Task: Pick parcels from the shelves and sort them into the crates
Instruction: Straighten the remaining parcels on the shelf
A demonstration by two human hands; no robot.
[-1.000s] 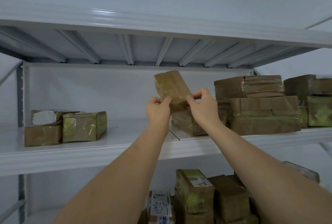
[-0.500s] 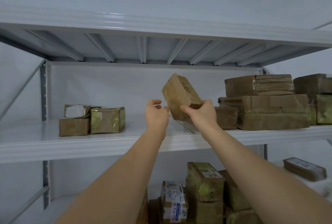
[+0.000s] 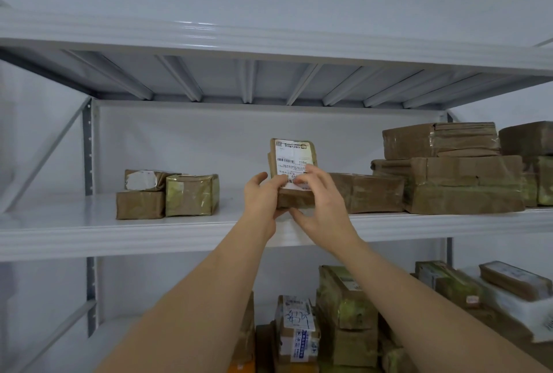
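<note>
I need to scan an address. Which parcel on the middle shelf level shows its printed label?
The held parcel, upright between left hand and right hand; the others show brown wrapping.

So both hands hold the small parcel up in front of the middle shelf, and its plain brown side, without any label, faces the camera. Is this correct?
Not quite. Both hands, left and right, do hold the parcel up in front of the shelf, but the side facing the camera carries a white label with barcodes, not plain brown. The head view shows it.
</note>
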